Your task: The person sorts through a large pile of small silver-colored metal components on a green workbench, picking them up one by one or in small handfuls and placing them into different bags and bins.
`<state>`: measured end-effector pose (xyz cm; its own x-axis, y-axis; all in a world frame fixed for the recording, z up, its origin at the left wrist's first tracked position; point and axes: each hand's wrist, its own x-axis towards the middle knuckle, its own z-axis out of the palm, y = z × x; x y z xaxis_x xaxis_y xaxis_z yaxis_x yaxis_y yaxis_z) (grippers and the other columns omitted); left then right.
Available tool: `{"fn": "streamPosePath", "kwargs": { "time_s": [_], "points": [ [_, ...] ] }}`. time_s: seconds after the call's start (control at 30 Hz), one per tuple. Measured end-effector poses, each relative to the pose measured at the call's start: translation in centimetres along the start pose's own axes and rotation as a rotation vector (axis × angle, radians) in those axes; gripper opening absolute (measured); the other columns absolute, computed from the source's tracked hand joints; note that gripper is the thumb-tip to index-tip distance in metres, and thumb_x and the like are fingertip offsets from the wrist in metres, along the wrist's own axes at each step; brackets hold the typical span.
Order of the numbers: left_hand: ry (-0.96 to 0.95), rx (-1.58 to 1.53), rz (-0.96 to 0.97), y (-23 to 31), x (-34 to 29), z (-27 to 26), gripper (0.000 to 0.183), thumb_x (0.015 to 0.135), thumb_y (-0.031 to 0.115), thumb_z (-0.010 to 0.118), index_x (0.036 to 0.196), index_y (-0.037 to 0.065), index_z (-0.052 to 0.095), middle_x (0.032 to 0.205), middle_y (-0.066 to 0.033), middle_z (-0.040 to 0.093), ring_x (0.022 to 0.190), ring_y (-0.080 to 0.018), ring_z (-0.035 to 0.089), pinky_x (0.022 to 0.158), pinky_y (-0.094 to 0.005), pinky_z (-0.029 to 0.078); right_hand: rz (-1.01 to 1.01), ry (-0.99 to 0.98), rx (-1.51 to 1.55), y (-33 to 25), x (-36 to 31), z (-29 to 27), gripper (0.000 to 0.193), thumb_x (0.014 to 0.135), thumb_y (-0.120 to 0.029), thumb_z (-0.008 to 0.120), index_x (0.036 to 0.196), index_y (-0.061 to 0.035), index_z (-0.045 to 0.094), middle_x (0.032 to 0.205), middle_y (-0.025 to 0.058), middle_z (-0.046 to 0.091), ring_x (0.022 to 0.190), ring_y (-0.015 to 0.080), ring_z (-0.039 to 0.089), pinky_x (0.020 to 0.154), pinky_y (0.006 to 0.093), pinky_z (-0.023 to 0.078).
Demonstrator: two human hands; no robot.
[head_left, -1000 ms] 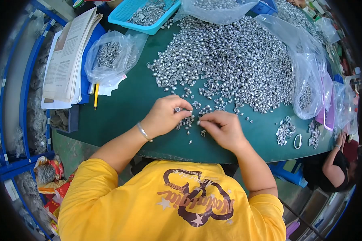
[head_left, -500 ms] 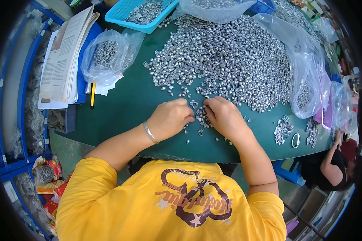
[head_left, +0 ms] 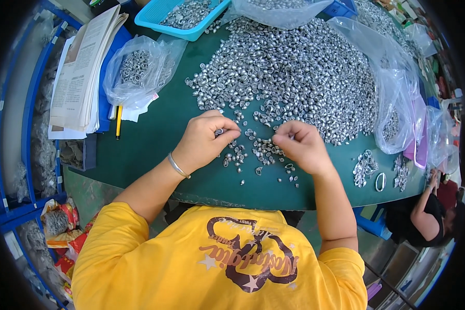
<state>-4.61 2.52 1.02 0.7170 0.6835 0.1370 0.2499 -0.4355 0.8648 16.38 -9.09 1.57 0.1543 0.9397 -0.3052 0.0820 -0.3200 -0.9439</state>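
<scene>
My left hand (head_left: 202,140) and right hand (head_left: 306,148) are curled in; can't tell if they're gripping anything. Loose metal pieces (head_left: 265,149) lie between on green surface (head_left: 144,150), big pile (head_left: 299,77) beyond.

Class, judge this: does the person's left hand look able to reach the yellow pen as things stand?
Probably yes: just green tabletop shows between the left hand and the yellow pen, whose near end juts past the plastic bag.

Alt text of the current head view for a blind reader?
A person's left hand and right hand are over small silvery pieces on a green table, before a heap of them. A blue basket and a clear bag, both holding pieces, sit at its left.
</scene>
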Motion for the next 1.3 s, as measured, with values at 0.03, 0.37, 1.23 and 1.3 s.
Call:
{"fn": "streamPosePath", "kwargs": {
  "time_s": [0.03, 0.37, 1.23, 1.3],
  "points": [
    [-0.027, 0.015, -0.009, 0.1, 0.0, 0.0, 0.009, 0.072, 0.005, 0.072, 0.080, 0.004, 0.069, 0.072, -0.0076, 0.058, 0.065, -0.0200, 0.057, 0.059, -0.0281, 0.045, -0.240, 0.072, -0.307, 0.4, 0.2, 0.7, 0.006, 0.081, -0.009, 0.063, 0.084, -0.0031, 0.064, 0.068, 0.0060, 0.060, 0.056, 0.0198, 0.056, 0.051, 0.0280, 0.044],
    [-0.203, 0.230, 0.152, -0.3, -0.5, 1.6, 0.009, 0.072, 0.008, 0.071, 0.080, 0.004, 0.068, 0.074, -0.0081, 0.055, 0.067, -0.0247, 0.058, 0.061, -0.0323, 0.047, -0.060, 0.090, 0.176, 0.3, -1.0, 0.0, 0.008, 0.085, -0.007, 0.061, 0.081, 0.0001, 0.062, 0.067, -0.0012, 0.056, 0.059, 0.0066, 0.051, 0.051, 0.0184, 0.040],
    [0.041, 0.082, -0.018, -0.5, 1.0, -0.3, 0.006, 0.074, 0.004, 0.070, 0.080, 0.003, 0.069, 0.073, -0.0086, 0.060, 0.065, -0.0208, 0.058, 0.060, -0.0279, 0.046, -0.386, 0.272, -0.648, 0.7, 1.4, 1.4, 0.013, 0.078, -0.009, 0.068, 0.091, -0.0070, 0.068, 0.081, 0.0102, 0.067, 0.064, 0.0197, 0.064, 0.061, 0.0289, 0.050],
    [0.060, 0.120, -0.047, -1.3, 0.8, -1.3, 0.008, 0.074, 0.004, 0.070, 0.081, 0.002, 0.068, 0.074, -0.0087, 0.061, 0.065, -0.0208, 0.058, 0.061, -0.0272, 0.046, -0.274, 0.186, -0.171, 1.0, 0.7, 0.1, 0.014, 0.076, -0.004, 0.068, 0.091, -0.0033, 0.066, 0.072, 0.0029, 0.064, 0.058, 0.0107, 0.056, 0.053, 0.0232, 0.045]
  ]
}}
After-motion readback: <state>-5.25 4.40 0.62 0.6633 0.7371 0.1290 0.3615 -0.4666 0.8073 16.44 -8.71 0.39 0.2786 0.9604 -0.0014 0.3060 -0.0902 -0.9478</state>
